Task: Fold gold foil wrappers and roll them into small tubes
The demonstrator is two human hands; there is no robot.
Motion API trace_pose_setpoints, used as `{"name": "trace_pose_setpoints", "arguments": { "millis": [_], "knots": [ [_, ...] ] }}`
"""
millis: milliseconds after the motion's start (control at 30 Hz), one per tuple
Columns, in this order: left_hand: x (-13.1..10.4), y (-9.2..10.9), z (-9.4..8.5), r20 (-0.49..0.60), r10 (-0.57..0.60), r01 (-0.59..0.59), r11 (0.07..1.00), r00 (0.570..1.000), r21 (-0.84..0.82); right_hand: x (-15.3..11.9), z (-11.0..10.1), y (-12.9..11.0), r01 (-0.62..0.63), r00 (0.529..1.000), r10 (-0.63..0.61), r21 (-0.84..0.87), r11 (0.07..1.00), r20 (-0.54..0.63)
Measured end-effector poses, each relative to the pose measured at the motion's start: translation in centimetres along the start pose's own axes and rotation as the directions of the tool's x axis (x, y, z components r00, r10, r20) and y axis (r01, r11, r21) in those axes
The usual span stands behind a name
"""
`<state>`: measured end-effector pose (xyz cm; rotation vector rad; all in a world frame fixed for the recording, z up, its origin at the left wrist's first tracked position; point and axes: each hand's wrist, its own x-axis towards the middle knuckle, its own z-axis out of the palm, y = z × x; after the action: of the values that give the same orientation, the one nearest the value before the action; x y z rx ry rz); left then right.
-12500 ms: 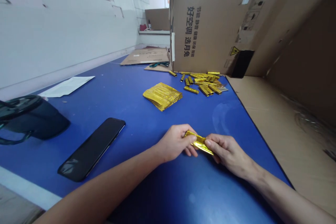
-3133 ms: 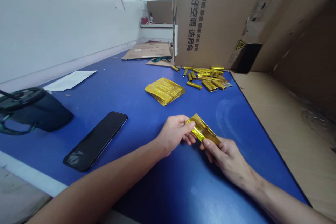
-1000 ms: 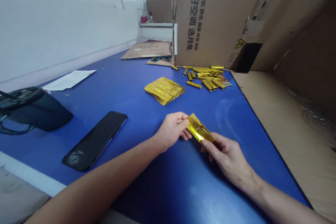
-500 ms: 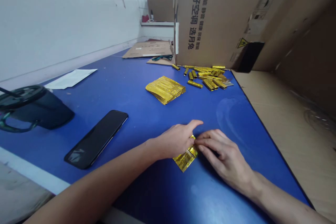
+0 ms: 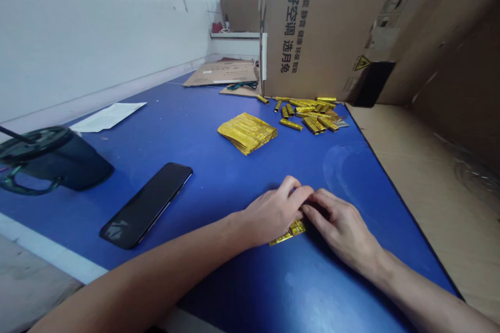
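A sheet of gold foil paper [image 5: 294,230] lies on the blue table, mostly hidden under my hands, with only its near edge showing. My left hand [image 5: 275,214] rests over it, fingers bent and pressed together at the paper's far right side. From the right, my right hand [image 5: 339,223] meets it, thumb and fingertips pinched at the same spot. The fingertips of both hands touch, and the paper between them is largely covered. Farther back sits a stack of flat gold foil paper [image 5: 248,132]. Behind it and to the right lie several rolled gold foil tubes [image 5: 312,112] in a loose pile.
A black phone [image 5: 147,205] lies left of my left forearm. Beyond it stands a dark lidded mug [image 5: 74,158] with a straw, near a white paper [image 5: 111,116]. A large cardboard box [image 5: 324,26] rises behind the tubes, and flat cardboard [image 5: 221,73] lies at the back.
Both hands have shifted slightly right and closed together over the gold foil paper. My left thumb, stretched out before, is now bent in, and less of the paper shows.
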<state>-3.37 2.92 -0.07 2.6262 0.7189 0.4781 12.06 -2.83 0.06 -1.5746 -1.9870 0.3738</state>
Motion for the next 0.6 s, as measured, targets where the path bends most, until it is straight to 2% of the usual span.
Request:
{"name": "trace_pose_setpoints", "arguments": {
  "millis": [100, 233, 433, 600],
  "knots": [
    [-0.2, 0.1, 0.2, -0.113, 0.043, -0.049, 0.998, 0.993, -0.049, 0.4, -0.4, 0.1, -0.024, 0.995, 0.013, 0.118, 0.993, 0.097],
    [-0.2, 0.0, 0.0, -0.164, 0.041, -0.063, 0.99, 0.986, -0.13, 0.5, -0.6, 0.1, -0.039, 0.992, 0.012, 0.218, 0.975, 0.126],
    [0.1, -0.5, -0.8, -0.09, -0.15, 0.102, 0.912, 0.985, -0.397, 0.5, -0.4, 0.6, -0.149, 0.985, 0.167, 0.271, 0.951, -0.047],
    [0.3, -0.9, -0.8, -0.062, -0.256, 0.179, 0.81, 0.965, -0.558, 0.6, -0.4, 1.2, -0.238, 0.962, 0.272, 0.465, 0.853, -0.007]
  ]
}}
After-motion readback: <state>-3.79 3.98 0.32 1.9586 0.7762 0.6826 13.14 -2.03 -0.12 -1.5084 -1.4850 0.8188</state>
